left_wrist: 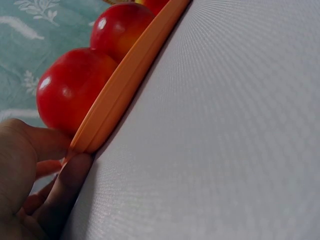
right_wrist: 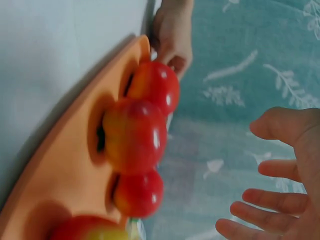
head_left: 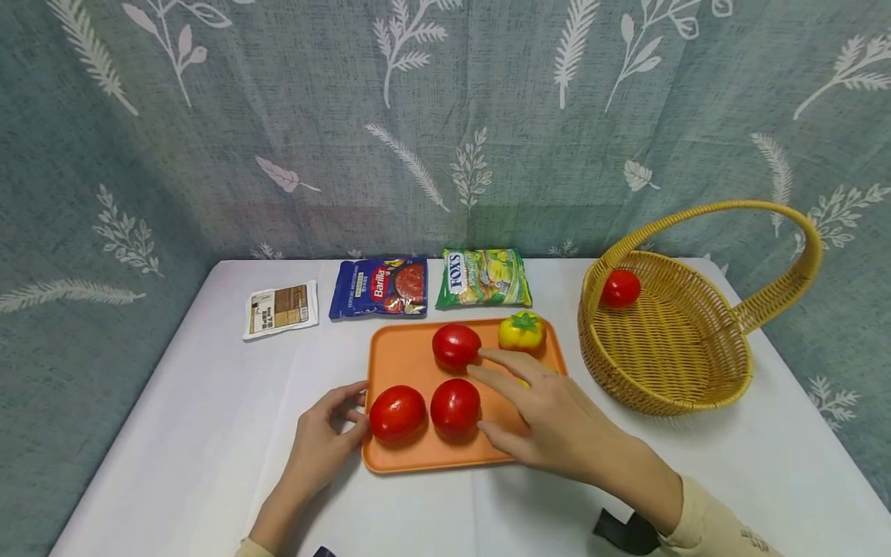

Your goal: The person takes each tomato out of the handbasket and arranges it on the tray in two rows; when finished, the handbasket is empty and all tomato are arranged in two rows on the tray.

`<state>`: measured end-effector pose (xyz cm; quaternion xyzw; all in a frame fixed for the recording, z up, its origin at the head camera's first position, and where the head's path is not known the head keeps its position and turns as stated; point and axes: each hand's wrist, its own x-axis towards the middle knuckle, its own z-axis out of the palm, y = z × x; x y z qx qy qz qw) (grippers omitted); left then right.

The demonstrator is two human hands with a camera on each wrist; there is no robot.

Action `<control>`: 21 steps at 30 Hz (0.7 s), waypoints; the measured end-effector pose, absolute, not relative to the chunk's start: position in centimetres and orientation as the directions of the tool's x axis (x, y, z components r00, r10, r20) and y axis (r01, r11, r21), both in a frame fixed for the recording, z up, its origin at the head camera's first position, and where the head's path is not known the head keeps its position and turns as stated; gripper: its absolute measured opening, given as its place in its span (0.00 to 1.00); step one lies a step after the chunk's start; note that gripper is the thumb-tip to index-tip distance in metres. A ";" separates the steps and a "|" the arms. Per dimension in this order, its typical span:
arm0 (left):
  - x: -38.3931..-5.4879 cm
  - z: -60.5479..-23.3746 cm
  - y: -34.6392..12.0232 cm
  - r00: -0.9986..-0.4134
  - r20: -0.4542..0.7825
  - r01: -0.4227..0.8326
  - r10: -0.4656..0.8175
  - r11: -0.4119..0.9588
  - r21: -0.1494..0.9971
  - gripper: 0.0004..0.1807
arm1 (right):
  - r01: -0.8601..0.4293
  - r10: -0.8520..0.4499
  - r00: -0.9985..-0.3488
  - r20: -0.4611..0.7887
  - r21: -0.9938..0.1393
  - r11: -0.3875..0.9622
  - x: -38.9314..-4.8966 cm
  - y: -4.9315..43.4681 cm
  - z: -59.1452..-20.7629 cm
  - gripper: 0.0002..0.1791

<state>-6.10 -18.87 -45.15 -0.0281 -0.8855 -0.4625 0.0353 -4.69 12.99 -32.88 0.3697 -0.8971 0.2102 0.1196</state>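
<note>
My left hand [head_left: 323, 433] pinches the left edge of a shallow orange tray [head_left: 404, 352] between thumb and fingers. Close by its fingertips lies a glossy red fruit [head_left: 397, 415], which rests in the tray beside a second red fruit [head_left: 455, 408]. A third red fruit [head_left: 456, 346] sits further back. Over the tray's right side, my right hand [head_left: 557, 418] hovers with spread, slightly bent fingers and holds nothing. Its fingertips overlap the edges of two red fruits in the head view. A yellow fruit with a green leafy top [head_left: 520, 333] lies at the back right corner. Another yellow patch is mostly hidden behind the right hand.
A wicker basket [head_left: 629, 379] with a tall handle stands right of the tray, with one red fruit [head_left: 621, 289] inside. Behind the tray lie a blue Barilla pouch [head_left: 379, 288], a green Fox's bag [head_left: 485, 278] and a small white-brown packet [head_left: 281, 309]. Patterned cloth hangs behind the table.
</note>
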 end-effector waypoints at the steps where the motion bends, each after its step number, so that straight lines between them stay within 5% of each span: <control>1: -6.1 -45.2 -18.9 -0.996 0.092 0.084 0.015 0.570 0.817 0.29 | -0.708 -0.602 -0.702 0.379 -0.285 0.646 -4.6 13.5 -32.7 0.34; 10: -6.2 -45.2 -19.0 -0.995 0.094 0.090 0.021 0.565 0.820 0.29 | -0.642 -0.512 -0.753 0.413 -0.292 0.709 -3.8 16.3 -32.0 0.34; 21: -6.1 -45.2 -19.0 -0.994 0.105 0.098 0.020 0.563 0.820 0.29 | -0.649 -0.513 -0.741 0.433 -0.264 0.714 -3.8 17.8 -31.4 0.37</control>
